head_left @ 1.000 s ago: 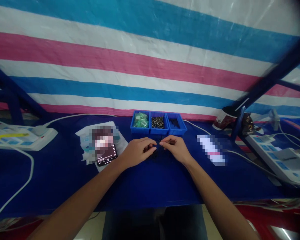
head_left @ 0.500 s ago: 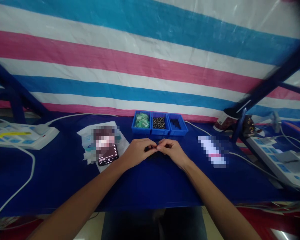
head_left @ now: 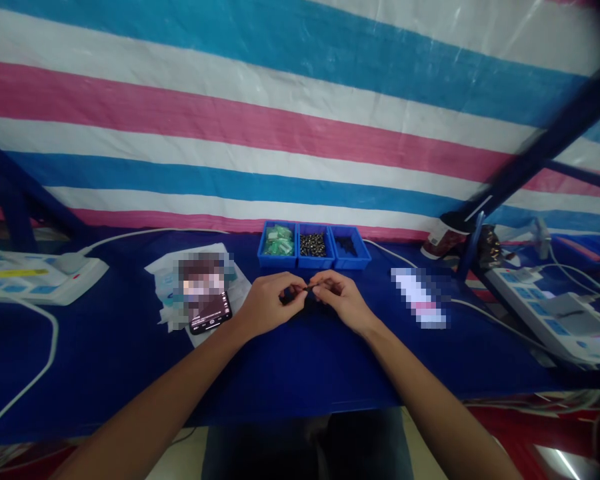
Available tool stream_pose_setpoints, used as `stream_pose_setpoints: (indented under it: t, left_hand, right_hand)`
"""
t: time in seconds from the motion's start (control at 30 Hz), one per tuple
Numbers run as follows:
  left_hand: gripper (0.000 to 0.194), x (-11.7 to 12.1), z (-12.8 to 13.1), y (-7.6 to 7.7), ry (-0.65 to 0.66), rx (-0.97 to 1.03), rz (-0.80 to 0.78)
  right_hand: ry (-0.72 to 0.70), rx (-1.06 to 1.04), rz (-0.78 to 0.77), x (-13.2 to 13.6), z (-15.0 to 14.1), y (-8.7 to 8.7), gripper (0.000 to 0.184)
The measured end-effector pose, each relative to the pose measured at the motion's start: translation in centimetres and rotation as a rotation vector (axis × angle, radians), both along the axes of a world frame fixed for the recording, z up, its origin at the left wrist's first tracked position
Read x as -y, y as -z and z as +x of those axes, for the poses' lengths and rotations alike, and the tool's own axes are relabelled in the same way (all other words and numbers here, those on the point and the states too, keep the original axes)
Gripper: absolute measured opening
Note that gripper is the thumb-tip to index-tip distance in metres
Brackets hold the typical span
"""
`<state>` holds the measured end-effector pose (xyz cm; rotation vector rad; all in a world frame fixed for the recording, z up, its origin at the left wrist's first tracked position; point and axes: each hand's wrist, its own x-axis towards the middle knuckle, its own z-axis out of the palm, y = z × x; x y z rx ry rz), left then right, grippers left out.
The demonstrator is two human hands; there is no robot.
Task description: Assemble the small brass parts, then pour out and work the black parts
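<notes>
My left hand (head_left: 276,301) and my right hand (head_left: 341,299) meet fingertip to fingertip over the blue table, just in front of the small bins. Both are closed in a pinch. Between the fingertips is a tiny dark piece, too small to name. Behind the hands stand three joined blue bins: the left bin (head_left: 261,261) holds green packets (head_left: 279,241), the middle bin (head_left: 316,263) holds small brass-and-black parts (head_left: 313,245), and the right bin (head_left: 356,263) holds some black parts (head_left: 347,246).
A lit phone (head_left: 210,320) lies on white plastic packaging (head_left: 163,267) to the left. Another bright, blurred screen (head_left: 420,298) lies to the right. Power strips (head_left: 75,283) with white cables stand at both sides. A cup (head_left: 443,238) is near the right frame post.
My fingertips have drawn slightly apart and the left fingers are more curled. The view has shifted a little, so the table items sit further left.
</notes>
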<state>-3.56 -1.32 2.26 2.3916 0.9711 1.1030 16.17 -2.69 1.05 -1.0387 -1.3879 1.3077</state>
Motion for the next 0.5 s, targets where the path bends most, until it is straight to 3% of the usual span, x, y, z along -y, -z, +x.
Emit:
stream_pose_setpoints:
  t: [0.27, 0.5]
  left_hand:
    - [0.008, 0.16, -0.17, -0.23, 0.019, 0.015, 0.013]
    - [0.007, 0.21, -0.12, -0.45, 0.049, 0.006, -0.007]
  right_hand:
    - [0.015, -0.14, -0.044, -0.01, -0.1, 0.08, 0.029]
    - [0.006, 0.005, 0.045, 0.27, -0.35, -0.28, 0.019]
